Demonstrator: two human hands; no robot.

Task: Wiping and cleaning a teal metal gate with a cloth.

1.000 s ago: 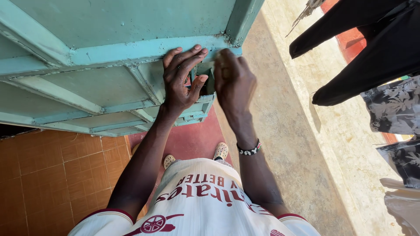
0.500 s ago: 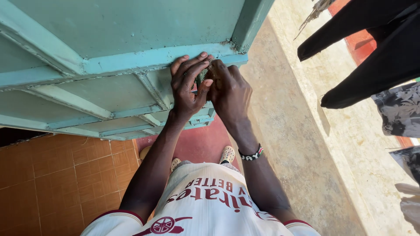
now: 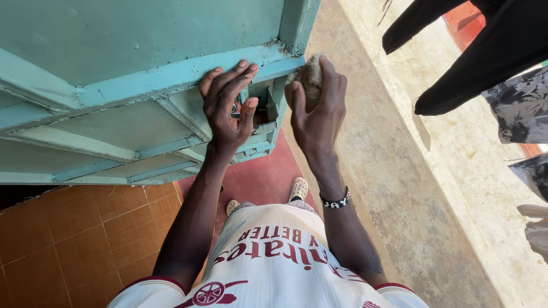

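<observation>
The left hand (image 3: 227, 108) lies flat, fingers spread, on the green metal door (image 3: 142, 85) beside its lock recess (image 3: 264, 108). At three o'clock of it, the right hand (image 3: 319, 114) grips a tan fibrous scrub pad (image 3: 311, 77) — fingers curled around it — just off the door's edge.

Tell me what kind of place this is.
Probably the doorway of a house opening onto a yard: a green metal door, orange floor tiles inside, a bare concrete wall outside, and clothes hanging to dry.
</observation>
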